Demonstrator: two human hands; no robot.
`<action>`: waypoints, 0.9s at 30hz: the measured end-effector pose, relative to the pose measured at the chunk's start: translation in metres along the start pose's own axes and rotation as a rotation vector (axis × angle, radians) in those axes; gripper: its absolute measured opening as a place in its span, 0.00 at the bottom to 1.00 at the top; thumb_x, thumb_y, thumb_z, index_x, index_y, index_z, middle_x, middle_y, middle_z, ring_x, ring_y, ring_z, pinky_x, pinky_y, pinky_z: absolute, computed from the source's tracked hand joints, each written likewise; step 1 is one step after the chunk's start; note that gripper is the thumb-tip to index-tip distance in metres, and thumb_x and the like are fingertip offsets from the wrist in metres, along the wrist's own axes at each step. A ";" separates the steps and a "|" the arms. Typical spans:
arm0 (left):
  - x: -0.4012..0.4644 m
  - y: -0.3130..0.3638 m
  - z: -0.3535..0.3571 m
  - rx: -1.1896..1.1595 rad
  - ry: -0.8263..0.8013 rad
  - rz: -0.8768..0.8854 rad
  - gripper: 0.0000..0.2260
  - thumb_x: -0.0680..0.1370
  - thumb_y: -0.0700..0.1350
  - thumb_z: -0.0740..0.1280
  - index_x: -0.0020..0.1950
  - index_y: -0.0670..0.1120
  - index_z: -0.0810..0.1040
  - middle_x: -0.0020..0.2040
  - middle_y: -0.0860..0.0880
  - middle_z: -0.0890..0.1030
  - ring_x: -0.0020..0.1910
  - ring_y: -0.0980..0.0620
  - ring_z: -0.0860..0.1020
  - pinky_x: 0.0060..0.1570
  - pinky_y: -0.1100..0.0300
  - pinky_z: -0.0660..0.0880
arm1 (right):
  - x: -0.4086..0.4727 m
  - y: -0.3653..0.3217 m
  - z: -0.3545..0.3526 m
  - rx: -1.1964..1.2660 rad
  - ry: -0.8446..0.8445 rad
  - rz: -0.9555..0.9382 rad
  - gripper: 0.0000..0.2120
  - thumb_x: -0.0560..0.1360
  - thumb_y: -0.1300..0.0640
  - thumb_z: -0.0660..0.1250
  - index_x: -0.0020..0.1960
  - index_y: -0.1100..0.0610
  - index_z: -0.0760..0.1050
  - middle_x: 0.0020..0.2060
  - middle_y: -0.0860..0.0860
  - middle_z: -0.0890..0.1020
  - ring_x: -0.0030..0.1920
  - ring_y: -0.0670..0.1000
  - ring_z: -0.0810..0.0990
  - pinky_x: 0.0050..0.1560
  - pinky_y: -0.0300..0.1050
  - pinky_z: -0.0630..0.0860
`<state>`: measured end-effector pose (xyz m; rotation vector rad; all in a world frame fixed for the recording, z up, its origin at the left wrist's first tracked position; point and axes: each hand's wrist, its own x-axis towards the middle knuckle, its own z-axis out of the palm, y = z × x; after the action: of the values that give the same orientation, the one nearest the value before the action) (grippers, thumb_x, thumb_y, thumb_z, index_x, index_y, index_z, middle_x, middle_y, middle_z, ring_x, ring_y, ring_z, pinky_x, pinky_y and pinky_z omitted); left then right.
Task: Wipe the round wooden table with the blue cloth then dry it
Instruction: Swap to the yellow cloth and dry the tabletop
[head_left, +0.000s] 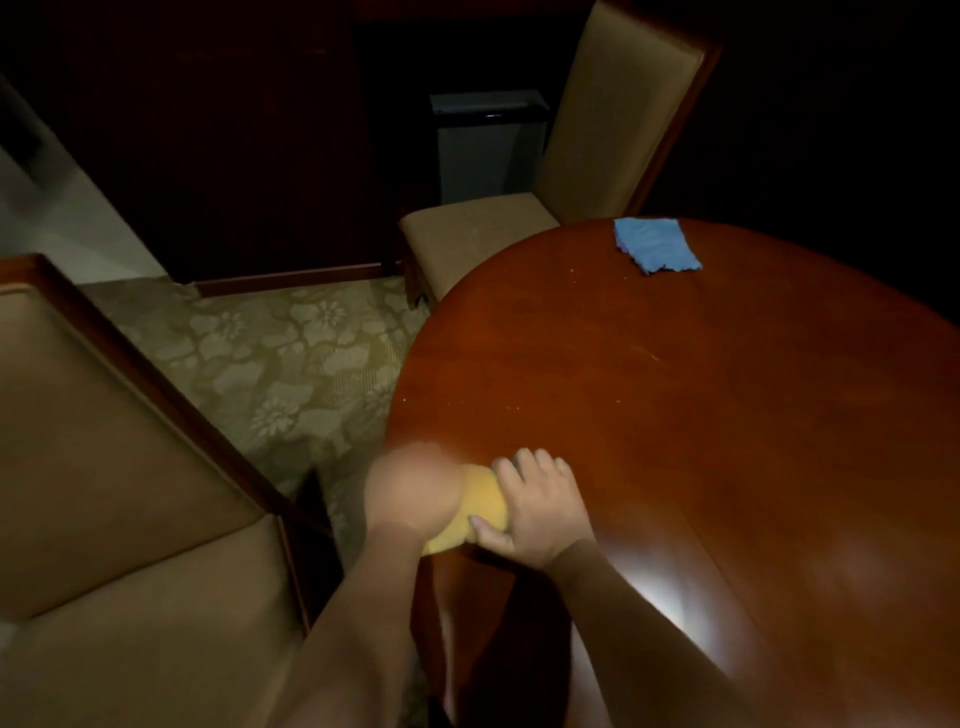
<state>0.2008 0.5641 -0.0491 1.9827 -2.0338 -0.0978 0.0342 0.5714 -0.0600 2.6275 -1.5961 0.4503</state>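
Both hands on the yellow cloth (480, 512) at the tabletop (675, 415) edge
Right hand (540, 504) clamped on it; blurred left hand's (415, 493) grip unclear; cloth may slip off lower left

Glossy polished wood table (675, 415); soft blue cloth (655, 251); matt upholstered chairs (130, 467).

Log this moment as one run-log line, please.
stage: drying | both hands, left hand blurred, right hand, on yellow cloth at table near edge | blue cloth lying far side
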 end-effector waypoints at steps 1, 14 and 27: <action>-0.005 0.002 -0.002 0.001 -0.014 -0.005 0.16 0.71 0.50 0.51 0.29 0.45 0.71 0.26 0.48 0.72 0.23 0.47 0.70 0.26 0.61 0.60 | -0.005 -0.002 -0.002 -0.001 0.001 0.003 0.27 0.71 0.34 0.56 0.47 0.57 0.75 0.37 0.54 0.74 0.36 0.56 0.72 0.36 0.47 0.65; 0.067 -0.014 0.018 -0.050 0.085 -0.050 0.15 0.70 0.49 0.51 0.28 0.44 0.69 0.25 0.48 0.71 0.22 0.46 0.70 0.25 0.61 0.59 | 0.068 0.034 0.023 0.052 0.038 -0.059 0.27 0.70 0.33 0.55 0.45 0.57 0.73 0.36 0.53 0.71 0.35 0.55 0.70 0.35 0.46 0.61; 0.164 -0.027 0.030 -0.040 0.093 -0.007 0.24 0.70 0.52 0.44 0.35 0.41 0.75 0.32 0.44 0.76 0.29 0.46 0.70 0.30 0.59 0.60 | 0.152 0.061 0.040 0.015 0.084 0.010 0.29 0.71 0.33 0.53 0.46 0.59 0.75 0.37 0.54 0.73 0.36 0.56 0.71 0.36 0.47 0.60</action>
<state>0.2184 0.3963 -0.0575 1.9335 -1.9520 -0.0467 0.0554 0.4042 -0.0658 2.5748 -1.5879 0.5680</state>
